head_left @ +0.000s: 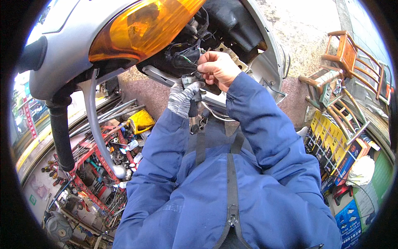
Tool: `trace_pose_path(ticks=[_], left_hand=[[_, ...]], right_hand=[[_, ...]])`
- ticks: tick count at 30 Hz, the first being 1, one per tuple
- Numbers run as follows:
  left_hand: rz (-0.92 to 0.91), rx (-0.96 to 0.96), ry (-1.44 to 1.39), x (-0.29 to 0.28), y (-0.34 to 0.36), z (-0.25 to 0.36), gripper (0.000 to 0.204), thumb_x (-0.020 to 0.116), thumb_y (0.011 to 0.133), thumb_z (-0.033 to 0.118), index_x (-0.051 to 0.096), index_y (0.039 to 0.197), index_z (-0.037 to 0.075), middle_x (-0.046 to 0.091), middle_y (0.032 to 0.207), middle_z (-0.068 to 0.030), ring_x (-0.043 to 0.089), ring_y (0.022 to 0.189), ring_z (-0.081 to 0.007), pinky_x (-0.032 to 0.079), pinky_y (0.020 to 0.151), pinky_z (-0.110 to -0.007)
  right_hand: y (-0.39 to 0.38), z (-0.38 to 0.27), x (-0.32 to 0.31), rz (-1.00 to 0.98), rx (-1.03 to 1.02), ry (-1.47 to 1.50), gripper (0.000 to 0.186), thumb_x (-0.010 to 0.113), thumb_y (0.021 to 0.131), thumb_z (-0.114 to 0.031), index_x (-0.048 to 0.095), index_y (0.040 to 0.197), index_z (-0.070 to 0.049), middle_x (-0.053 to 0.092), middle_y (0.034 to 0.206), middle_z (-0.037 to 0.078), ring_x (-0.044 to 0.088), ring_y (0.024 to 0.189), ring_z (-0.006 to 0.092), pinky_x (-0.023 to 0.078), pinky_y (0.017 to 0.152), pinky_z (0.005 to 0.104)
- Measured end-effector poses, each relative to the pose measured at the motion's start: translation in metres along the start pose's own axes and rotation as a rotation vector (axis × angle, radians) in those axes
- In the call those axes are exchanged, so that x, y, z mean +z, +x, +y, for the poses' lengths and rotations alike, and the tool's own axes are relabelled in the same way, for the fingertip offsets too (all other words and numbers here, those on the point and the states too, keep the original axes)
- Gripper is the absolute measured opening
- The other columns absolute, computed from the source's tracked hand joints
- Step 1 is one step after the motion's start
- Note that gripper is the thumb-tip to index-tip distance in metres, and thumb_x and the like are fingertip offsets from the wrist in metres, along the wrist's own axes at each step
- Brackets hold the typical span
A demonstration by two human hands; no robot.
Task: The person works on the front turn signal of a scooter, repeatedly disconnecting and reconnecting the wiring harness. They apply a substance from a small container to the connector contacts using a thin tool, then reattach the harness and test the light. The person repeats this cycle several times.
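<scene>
My left hand (182, 98), in a grey knitted glove, grips a small grey-black connector piece (189, 80) just below the open front of a silver scooter (66, 68). Just right of and above it, my bare right hand (217, 68) pinches a thin green-and-white wire (186, 59) between thumb and finger. Dark wiring (182, 50) and black plastic (240, 25) show inside the body. A large orange lamp lens (137, 29) is at the upper left. The black handlebar grip (60, 137) and curved silver lever (99, 137) hang to my left.
A red tool rack (124, 141) heaped with tools, metal pipes (103, 118) and a yellow container (140, 122) stand at lower left. Wooden chairs (344, 54) are stacked at right, above yellow flat boxes (321, 137), with a white cloth bundle (360, 170) below them.
</scene>
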State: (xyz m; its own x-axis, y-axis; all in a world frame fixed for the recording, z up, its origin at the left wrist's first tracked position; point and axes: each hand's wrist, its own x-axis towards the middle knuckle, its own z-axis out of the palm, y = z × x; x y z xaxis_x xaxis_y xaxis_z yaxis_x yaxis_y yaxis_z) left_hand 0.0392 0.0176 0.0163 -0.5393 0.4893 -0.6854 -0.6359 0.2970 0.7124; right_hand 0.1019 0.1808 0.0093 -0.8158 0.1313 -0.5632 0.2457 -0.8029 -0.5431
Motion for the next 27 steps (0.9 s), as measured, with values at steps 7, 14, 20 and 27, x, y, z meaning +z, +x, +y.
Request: trace_pose_path(ticks=[7, 14, 20, 27], left_hand=[[-0.035, -0.062, -0.019, -0.004, -0.003, 0.002, 0.021, 0.068, 0.083, 0.013, 0.057, 0.100, 0.005, 0.065, 0.075, -0.0101, 0.061, 0.053, -0.0161, 0.051, 0.041, -0.028], [-0.018, -0.057, -0.009, -0.004, -0.004, 0.001, 0.020, 0.067, 0.083, 0.012, 0.057, 0.098, 0.005, 0.064, 0.072, -0.0101, 0.062, 0.053, -0.0168, 0.051, 0.040, -0.029], [0.007, -0.070, -0.005, -0.005, -0.003, 0.001, 0.016, 0.067, 0.083, 0.012, 0.058, 0.094, 0.006, 0.064, 0.071, -0.0092, 0.061, 0.053, -0.0164, 0.052, 0.040, -0.029], [-0.017, -0.047, -0.041, 0.000, -0.010, 0.005, 0.015, 0.066, 0.083, 0.013, 0.058, 0.093, 0.005, 0.062, 0.068, -0.0073, 0.060, 0.052, -0.0159, 0.052, 0.041, -0.028]], right_hand=[[0.000, 0.002, -0.004, -0.021, 0.049, 0.138, 0.019, 0.065, 0.076, 0.002, 0.051, 0.074, -0.011, 0.051, 0.066, -0.001, 0.049, 0.053, 0.0094, 0.036, 0.044, 0.0212], [0.001, 0.005, -0.007, -0.051, 0.065, 0.192, 0.018, 0.064, 0.079, 0.001, 0.051, 0.076, -0.011, 0.051, 0.067, -0.001, 0.048, 0.055, 0.0098, 0.035, 0.044, 0.0215], [0.005, 0.009, -0.013, -0.068, 0.073, 0.307, 0.013, 0.062, 0.078, 0.001, 0.054, 0.080, -0.009, 0.054, 0.069, 0.001, 0.050, 0.054, 0.0110, 0.039, 0.044, 0.0229], [0.007, 0.012, -0.015, 0.004, 0.089, 0.293, 0.010, 0.062, 0.084, -0.008, 0.056, 0.092, -0.009, 0.056, 0.074, 0.002, 0.052, 0.056, 0.0113, 0.042, 0.046, 0.0237]])
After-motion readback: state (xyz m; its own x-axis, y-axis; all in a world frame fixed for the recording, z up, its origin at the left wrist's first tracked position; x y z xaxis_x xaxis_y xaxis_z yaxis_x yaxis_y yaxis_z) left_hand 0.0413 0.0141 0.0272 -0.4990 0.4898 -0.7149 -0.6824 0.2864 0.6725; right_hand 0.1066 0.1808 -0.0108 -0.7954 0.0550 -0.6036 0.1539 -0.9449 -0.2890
